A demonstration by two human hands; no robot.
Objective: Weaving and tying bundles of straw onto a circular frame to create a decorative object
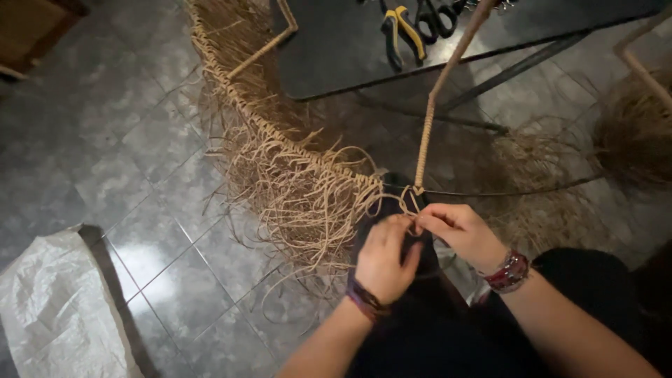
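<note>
**Both hands pinching raffia strands at the rim of a wire frame**

Just below the middle of the frame, the left hand [383,257] and the right hand [458,231] are meeting over a few pale raffia strands [408,203]. The fingers of both are curling in and pinching the strands where they are looping over the thin dark wire rim [504,191], right at the foot of a wrapped spoke [424,143] that is climbing towards the top of the frame. To the left, a thick raffia fringe [301,192] is hanging from the finished stretch of the rim and curving up to the upper left.

The strands are looking light, limp and dry; they would likely fray or snap under a hard tug and slide on the smooth wire unless kept taut. Holding them close to the knot, as the fingertips are doing, seems the surest grip. The wire itself is probably stiff and springy.

Much is hiding: the knot is sitting behind the fingers, so its form is unclear. The frame's far side is running out of the picture at upper right. On the dark table [336,49] at the top, yellow-handled pliers [400,31] and scissors [434,17] are partly cut off. A white sack [56,308] is lying on the tiled floor [126,140] at lower left.
</note>
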